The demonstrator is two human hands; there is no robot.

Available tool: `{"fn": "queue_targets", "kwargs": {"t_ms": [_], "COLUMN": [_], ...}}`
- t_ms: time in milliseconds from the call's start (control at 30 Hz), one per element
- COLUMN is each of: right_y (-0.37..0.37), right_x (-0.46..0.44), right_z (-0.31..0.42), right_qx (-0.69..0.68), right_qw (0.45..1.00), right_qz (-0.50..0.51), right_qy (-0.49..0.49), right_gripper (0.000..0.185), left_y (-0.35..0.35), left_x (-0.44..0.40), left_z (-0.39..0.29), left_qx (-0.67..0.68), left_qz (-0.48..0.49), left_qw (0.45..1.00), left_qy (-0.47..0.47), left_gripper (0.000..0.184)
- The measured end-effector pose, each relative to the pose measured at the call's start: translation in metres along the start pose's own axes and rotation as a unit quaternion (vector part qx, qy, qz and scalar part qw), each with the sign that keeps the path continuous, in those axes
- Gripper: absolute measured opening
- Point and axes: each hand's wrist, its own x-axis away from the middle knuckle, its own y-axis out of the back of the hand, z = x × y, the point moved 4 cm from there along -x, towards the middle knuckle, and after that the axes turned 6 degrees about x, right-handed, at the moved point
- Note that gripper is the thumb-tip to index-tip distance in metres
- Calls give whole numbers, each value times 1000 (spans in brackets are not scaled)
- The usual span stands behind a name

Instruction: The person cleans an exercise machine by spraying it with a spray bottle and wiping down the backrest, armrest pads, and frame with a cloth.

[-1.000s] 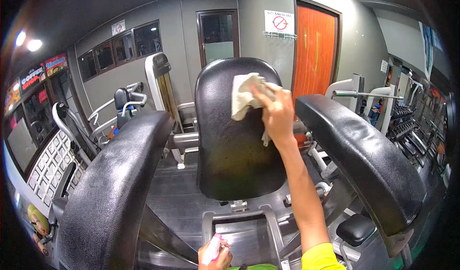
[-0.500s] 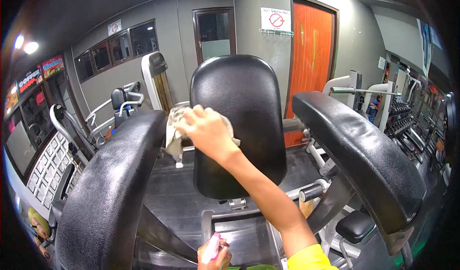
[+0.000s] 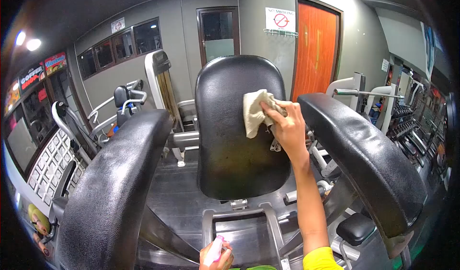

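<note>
Across the far side of the gym runs a grey wall [image 3: 182, 44], the largest thing before you, with an orange-brown door [image 3: 314, 54] set in it to your right. Well apart from the door, at the right edge of your view, stands a rack of dumbbells [image 3: 407, 121]. Closer, straight ahead of you, is the machine's black padded backrest [image 3: 230, 145], upright, its front facing you. Two long black pads flank it, the left pad [image 3: 115, 183] and the right pad [image 3: 366, 150], each near the backrest but not touching it. Low on your right is a small black seat [image 3: 355, 228]. A no-smoking sign [image 3: 281, 20] hangs beside the door.

Your right arm, in a yellow sleeve [image 3: 322, 259], reaches up to the backrest. A crumpled pale cloth [image 3: 255, 112] lies against its upper half, right of the middle, and a loose end pokes out below your hand. Your right hand [image 3: 291, 128] grips the cloth with bent fingers; you cannot see the thumb clearly. Your left hand [image 3: 224, 261] is low, at the bottom edge, fingers curled around a pink and white bottle [image 3: 213, 252], which leans slightly to the right.
</note>
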Motion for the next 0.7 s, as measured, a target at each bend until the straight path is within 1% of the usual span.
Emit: {"fn": "queue_targets", "kwargs": {"t_ms": [33, 100, 133, 167, 200, 233, 267, 333, 367, 433, 467, 533, 567, 600, 633, 667, 700], "right_y": [3, 2, -4, -9, -13, -22, -29, -46, -49, -53, -54, -46, -38, -27, -18, -9, -2], "right_x": [0, 1, 2, 2, -4, -9, -15, -21, -23, -20, -15, -7, -4, -1, 4, 10, 17], "right_z": [-1, 6, 10, 16, 30, 45, 63, 95, 110, 132, 131, 120, 106, 89, 71, 51, 34], "right_qx": [5, -2, 13, 27, 20, -14, -29, -54, -71, -82, -80, -95, -96, -69, -44, -39, -34], "right_qw": [999, 999, 997, 994, 996, 999, 999, 997, 994, 979, 980, 984, 987, 992, 995, 998, 999], "right_qz": [6, -7, -6, -4, -2, -9, -10, 20, 24, 99, 97, 33, 23, 29, 34, 26, 18], "right_qy": [-40, -51, -78, -107, -83, -50, -20, 48, 79, 156, 157, 144, 129, 103, 78, 43, 7], "right_gripper": [45, 45, 43, 42, 39, 38, 34, 25, 25, 24, 24, 21, 20, 22, 24, 27, 30], "left_y": [7, 17, 12, 13, 15, 14, 12, 2, 1, 6, 7, 3, 4, 10, 13, 11, 6], "left_x": [1, 3, 12, 15, 17, 18, 19, 23, 23, 16, 15, 14, 15, 15, 15, 17, 23], "left_z": [6, 6, -7, -10, -12, -15, -20, -37, -32, -13, -11, -9, -5, 6, 15, 11, -1], "left_qx": [-1, -6, -142, -142, -141, -139, -141, -271, -269, -141, -141, -228, -227, -148, -68, -68, -112], "left_qz": [-2, 6, -6, -9, 5, 18, 19, 9, 9, -9, -7, 12, 15, 14, 12, 9, 8], "left_qw": [1000, 996, 949, 948, 954, 960, 960, 899, 899, 961, 961, 943, 943, 973, 992, 992, 980], "left_qy": [-3, -94, -283, -285, -263, -241, -242, -345, -345, -236, -238, -242, -243, -174, -104, -106, -162], "left_gripper": [30, 20, 14, 14, 19, 26, 26, 23, 23, 18, 18, 16, 16, 15, 14, 14, 14]}}
